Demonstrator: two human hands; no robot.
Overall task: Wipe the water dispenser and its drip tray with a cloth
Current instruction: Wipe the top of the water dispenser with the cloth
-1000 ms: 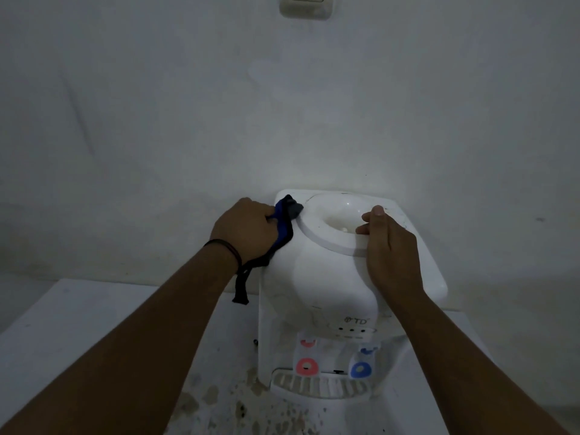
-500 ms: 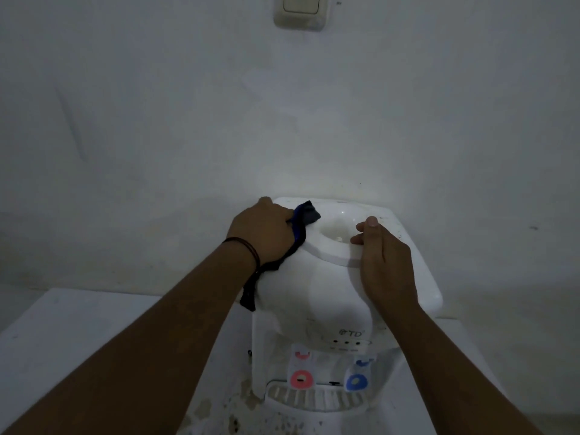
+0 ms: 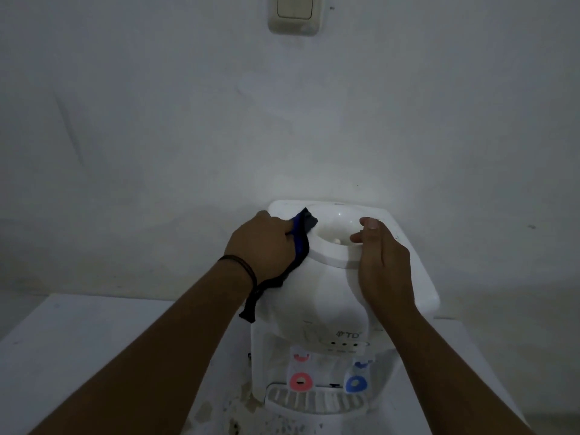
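A white table-top water dispenser (image 3: pixel 326 296) stands against the wall, its round bottle well open at the top. My left hand (image 3: pixel 262 246) grips a dark blue and black cloth (image 3: pixel 299 238) and presses it on the dispenser's top left shoulder, beside the well's rim; a strip of cloth hangs down past my wrist. My right hand (image 3: pixel 381 262) lies flat on the right side of the top, fingers straight, fingertips at the well's rim. Below are a red tap (image 3: pixel 300 381), a blue tap (image 3: pixel 356 383) and the slotted white drip tray (image 3: pixel 314 401).
The dispenser sits on a white table (image 3: pixel 94 350) with dark stains (image 3: pixel 219 416) in front of the tray. A plain white wall rises close behind it, with a light switch (image 3: pixel 295 15) high up.
The view has tipped up, so the dispenser sits lower in frame. My left hand slid the cloth along the top left toward the back edge. My right hand stays on the top.
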